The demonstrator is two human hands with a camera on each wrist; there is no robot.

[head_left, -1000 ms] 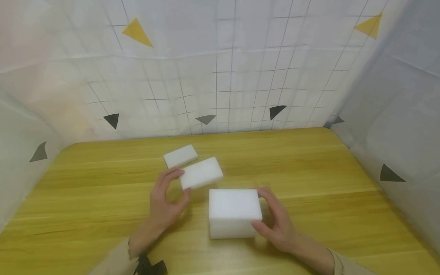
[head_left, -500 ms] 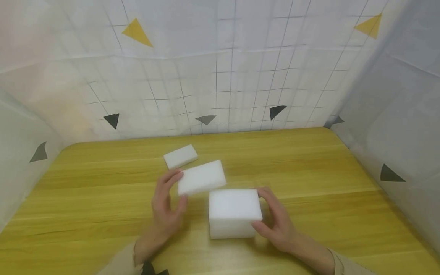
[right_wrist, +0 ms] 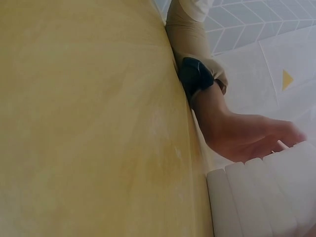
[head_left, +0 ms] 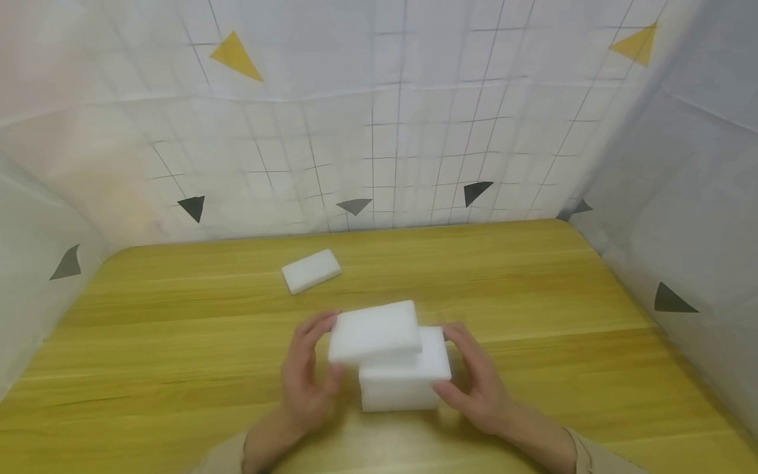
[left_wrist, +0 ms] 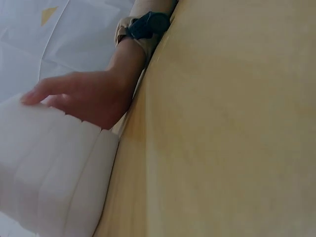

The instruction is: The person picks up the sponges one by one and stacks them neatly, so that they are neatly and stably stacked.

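Observation:
A flat white foam block [head_left: 373, 331] is held between the thumb and fingers of my left hand [head_left: 306, 378]. It is slightly tilted and covers the left part of the stack's top in the head view; whether it touches there I cannot tell. Beneath it, a stack of white foam blocks [head_left: 399, 394] stands on the table, and its layers [left_wrist: 54, 163] show in the left wrist view. My right hand [head_left: 488, 395] grips the stack's right end, thumb at the near corner and fingers at the far one. Farther back lies a single white foam block [head_left: 311, 270].
The wood-patterned table [head_left: 148, 368] extends to both sides of the hands. White sheeting [head_left: 331, 131] with grid lines and triangles rises behind the table's far edge, and more sheeting [head_left: 699, 217] stands at the right.
My left hand has brought its block nearer and to the right, from beside the lone block to over the stack. My right hand and the stack have stayed in place.

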